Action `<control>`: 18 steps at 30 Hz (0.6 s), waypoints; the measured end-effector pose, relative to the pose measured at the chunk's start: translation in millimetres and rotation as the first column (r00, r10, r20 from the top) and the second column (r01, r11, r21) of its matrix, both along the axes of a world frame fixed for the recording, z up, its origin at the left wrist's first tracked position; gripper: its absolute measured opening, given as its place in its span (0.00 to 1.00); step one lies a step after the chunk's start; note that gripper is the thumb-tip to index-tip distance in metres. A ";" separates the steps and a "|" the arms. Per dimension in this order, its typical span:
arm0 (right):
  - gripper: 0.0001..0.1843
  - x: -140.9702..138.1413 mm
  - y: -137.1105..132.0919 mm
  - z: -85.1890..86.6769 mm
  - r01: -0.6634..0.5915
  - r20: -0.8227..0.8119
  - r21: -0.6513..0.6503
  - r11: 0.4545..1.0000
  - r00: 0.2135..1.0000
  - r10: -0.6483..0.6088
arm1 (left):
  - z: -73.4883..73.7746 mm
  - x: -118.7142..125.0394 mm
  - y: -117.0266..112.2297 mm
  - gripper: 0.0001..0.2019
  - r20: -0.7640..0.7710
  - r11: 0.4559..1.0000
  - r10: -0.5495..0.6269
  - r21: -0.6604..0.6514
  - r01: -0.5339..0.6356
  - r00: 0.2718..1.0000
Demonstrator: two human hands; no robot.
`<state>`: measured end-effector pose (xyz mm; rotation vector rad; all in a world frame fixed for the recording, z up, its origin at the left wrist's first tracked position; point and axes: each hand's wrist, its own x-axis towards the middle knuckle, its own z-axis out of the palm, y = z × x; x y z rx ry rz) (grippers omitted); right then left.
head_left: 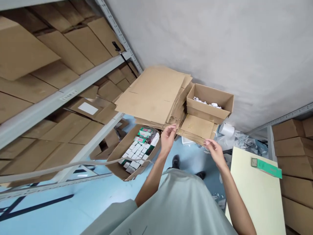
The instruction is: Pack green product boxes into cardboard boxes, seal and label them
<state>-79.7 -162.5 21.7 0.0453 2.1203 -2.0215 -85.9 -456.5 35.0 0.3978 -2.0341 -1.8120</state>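
My left hand (168,138) is raised at the front edge of a tall stack of flat cardboard sheets (154,93), its thumb and fingertips pinched together. At the front right corner of a lower pile of flat cardboard (198,125), my right hand (215,150) has its thumb and fingers drawn together in a similar pinch. Whatever is between the fingertips of either hand is too small or thin to make out. Behind the lower pile stands an open cardboard box (210,109) with small white crumpled pieces inside.
Left of my legs, an open carton (117,163) holds several small white and green boxes. Metal shelving (93,71) full of cartons lines the left side. On the right are a pale yellow board (254,195) bearing a green box (266,168), stacked cartons (293,150) and plastic wrap (249,143).
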 end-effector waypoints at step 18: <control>0.35 -81.1 -279.8 -11.9 0.025 -0.101 0.099 0.995 0.995 -0.015 | -7.9 -29.9 -194.2 0.25 0.016 0.746 -0.353 -0.599 0.292 0.935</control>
